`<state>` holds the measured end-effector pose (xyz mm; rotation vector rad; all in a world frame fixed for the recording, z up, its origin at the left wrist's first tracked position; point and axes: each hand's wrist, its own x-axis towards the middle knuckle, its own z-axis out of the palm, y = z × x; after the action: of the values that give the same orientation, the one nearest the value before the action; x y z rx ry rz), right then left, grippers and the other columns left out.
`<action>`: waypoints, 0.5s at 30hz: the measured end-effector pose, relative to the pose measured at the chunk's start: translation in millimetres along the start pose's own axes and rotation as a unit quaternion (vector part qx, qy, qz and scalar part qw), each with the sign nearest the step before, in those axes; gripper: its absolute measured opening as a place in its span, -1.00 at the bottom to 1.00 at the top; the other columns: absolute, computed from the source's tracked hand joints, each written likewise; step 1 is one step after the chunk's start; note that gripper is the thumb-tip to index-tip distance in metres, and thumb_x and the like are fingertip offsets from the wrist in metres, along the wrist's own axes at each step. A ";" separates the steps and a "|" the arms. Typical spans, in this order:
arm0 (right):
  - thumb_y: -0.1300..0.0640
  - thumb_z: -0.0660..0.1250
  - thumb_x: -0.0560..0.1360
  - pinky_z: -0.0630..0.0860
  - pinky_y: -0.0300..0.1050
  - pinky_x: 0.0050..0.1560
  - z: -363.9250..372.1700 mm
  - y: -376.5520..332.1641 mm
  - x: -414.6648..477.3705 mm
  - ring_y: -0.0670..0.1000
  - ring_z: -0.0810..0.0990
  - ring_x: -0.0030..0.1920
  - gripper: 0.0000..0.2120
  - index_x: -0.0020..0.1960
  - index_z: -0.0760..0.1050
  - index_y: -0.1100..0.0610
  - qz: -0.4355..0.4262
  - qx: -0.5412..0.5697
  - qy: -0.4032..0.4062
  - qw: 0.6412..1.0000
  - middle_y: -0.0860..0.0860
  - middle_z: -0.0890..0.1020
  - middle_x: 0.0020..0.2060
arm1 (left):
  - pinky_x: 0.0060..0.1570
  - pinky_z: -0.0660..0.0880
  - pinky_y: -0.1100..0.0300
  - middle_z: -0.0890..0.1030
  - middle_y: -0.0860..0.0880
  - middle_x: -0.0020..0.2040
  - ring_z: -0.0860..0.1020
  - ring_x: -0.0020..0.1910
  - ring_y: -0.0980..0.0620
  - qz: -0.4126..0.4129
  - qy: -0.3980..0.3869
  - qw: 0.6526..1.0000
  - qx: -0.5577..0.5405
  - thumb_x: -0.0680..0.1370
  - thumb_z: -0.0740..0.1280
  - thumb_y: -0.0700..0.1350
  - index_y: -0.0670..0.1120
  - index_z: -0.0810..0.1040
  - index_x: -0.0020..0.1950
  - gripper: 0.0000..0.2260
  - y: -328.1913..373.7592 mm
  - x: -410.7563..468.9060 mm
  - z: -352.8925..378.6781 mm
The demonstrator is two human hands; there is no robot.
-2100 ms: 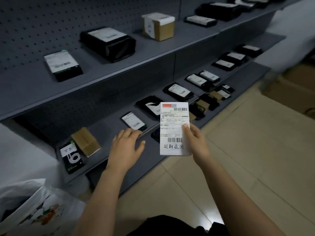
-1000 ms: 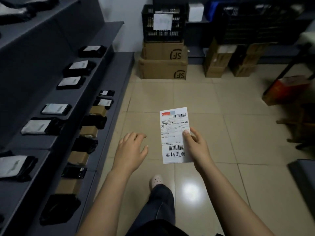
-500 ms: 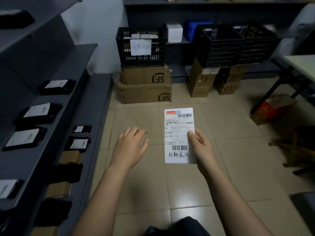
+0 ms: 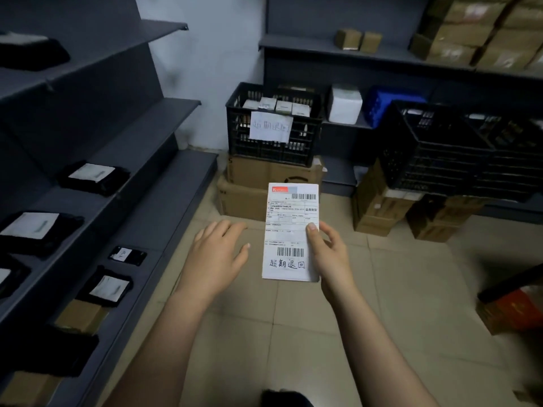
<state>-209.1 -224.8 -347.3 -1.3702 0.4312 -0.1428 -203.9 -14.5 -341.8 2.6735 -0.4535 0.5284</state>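
Head view: right hand (image 4: 330,254) pinches a white printed shipping label (image 4: 291,232) upright over the beige tiled floor (image 4: 396,304); left hand (image 4: 216,255) hovers beside it, fingers relaxed, holding nothing. Ahead, a black plastic crate (image 4: 273,127) sits on stacked brown cardboard boxes (image 4: 249,186); grey metal shelving (image 4: 147,183) lines the left.

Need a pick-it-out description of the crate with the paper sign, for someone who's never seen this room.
At the far wall, just right of where the left shelving ends, two brown cartons are stacked on the floor. A black plastic crate sits on top of them. Unlike the black crates to its right, it has a white handwritten sheet on its front.
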 end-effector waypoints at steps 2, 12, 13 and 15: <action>0.03 0.35 0.56 0.53 -0.32 -0.31 4.8 -15.8 39.1 -0.13 0.68 -0.21 -0.76 0.21 0.46 0.01 -0.006 -0.005 -0.006 1.000 -0.04 0.68 -0.13 | -0.03 0.46 0.01 0.55 0.01 -0.06 0.50 -0.03 -0.07 -0.012 0.001 1.000 0.010 0.50 0.28 0.00 -0.06 0.56 0.14 -0.73 0.0 31.8 10.8; 0.05 0.37 0.55 0.54 -0.33 -0.26 43.5 -31.7 201.8 -0.11 0.66 -0.16 -0.84 0.11 0.49 0.01 0.017 -0.016 -0.005 1.000 0.00 0.68 -0.09 | -0.05 0.47 0.00 0.57 -0.02 -0.08 0.53 -0.06 -0.09 -0.043 0.003 0.999 0.018 0.46 0.44 -0.13 -0.09 0.58 0.13 -0.74 -53.2 172.4 81.8; 0.05 0.37 0.55 0.52 -0.35 -0.28 50.1 -32.2 220.2 -0.13 0.65 -0.16 -0.84 0.11 0.48 0.01 0.019 -0.022 -0.003 1.000 -0.02 0.67 -0.08 | -0.05 0.47 0.00 0.57 -0.02 -0.08 0.53 -0.06 -0.09 -0.045 0.003 0.999 0.021 0.46 0.43 -0.12 -0.09 0.58 0.14 -0.74 -64.0 189.7 90.8; 0.06 0.36 0.56 0.49 -0.42 -0.33 64.8 -33.3 259.6 -0.17 0.63 -0.16 -0.82 0.14 0.48 0.03 0.014 -0.027 0.000 1.000 -0.07 0.65 -0.07 | -0.06 0.46 0.01 0.57 -0.01 -0.09 0.52 -0.07 -0.08 -0.046 0.007 0.999 0.022 0.48 0.36 -0.07 -0.08 0.58 0.14 -0.75 -85.5 226.4 108.9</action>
<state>57.5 -262.0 -361.9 -1.4158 0.4558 -0.1091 59.3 -38.5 -366.1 2.7152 -0.3169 0.5343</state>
